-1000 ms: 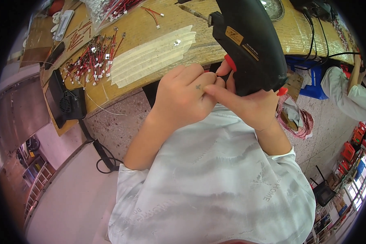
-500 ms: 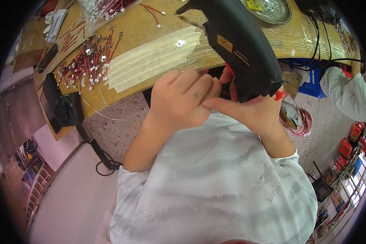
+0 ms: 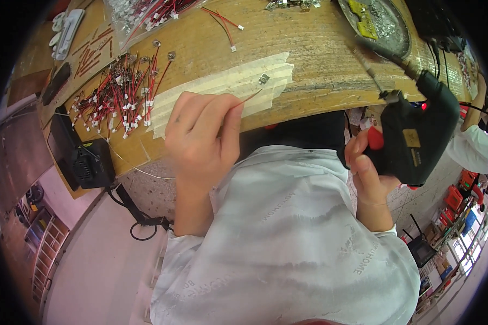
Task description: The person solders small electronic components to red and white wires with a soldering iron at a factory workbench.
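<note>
Right, we've got one table (image 3: 320, 49), cut off above; one black soldering gun (image 3: 425, 135), its tip blurred, in the right hand's (image 3: 371, 179) curled grip; one heap of red wires (image 3: 126, 95), too tangled to count. We see the left hand (image 3: 200, 132) pinching one thin wire (image 3: 251, 97), near end hidden, over tape (image 3: 236, 78), by one metal tab (image 3: 263, 79), contact unclear.

Left hand (image 3: 201, 132) pinches thin wire (image 3: 250, 98) | right hand (image 3: 372, 177) grips black soldering gun (image 3: 424, 135)
</note>
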Tool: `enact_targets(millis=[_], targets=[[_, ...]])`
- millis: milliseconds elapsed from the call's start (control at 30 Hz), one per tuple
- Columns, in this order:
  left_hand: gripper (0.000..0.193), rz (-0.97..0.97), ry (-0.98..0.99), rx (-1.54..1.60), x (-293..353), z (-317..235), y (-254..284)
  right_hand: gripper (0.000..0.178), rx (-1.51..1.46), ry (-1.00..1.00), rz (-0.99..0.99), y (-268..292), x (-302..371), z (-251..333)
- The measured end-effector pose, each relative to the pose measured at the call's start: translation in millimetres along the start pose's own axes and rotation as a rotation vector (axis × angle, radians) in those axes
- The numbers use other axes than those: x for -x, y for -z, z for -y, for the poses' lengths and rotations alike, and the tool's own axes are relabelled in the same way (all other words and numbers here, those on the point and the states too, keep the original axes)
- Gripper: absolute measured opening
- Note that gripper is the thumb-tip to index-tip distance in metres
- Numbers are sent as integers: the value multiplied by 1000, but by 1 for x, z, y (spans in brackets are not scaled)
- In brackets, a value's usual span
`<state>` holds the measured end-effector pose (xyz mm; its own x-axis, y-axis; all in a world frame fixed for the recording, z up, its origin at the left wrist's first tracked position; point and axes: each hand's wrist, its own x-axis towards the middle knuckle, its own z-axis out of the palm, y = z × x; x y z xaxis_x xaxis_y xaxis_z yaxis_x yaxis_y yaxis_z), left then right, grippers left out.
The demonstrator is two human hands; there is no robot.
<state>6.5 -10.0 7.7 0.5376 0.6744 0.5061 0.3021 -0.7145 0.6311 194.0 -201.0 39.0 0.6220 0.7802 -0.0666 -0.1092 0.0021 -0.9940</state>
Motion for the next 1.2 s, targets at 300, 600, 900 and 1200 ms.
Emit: enact_targets(millis=[300, 600, 900, 1200], targets=[[11, 33, 77, -25, -3, 3, -2, 75, -47, -206, 158, 0, 9, -9], [9, 70, 63, -39, -5, 5, -6, 61, -167, -198, 177, 8, 11, -11], [5, 109, 101, -14, -7, 5, -6, 58, 17, -221, 150, 9, 29, -9], [5, 143, 126, -8, -7, 4, -2, 49, 87, -263, 193, 11, 32, -10]])
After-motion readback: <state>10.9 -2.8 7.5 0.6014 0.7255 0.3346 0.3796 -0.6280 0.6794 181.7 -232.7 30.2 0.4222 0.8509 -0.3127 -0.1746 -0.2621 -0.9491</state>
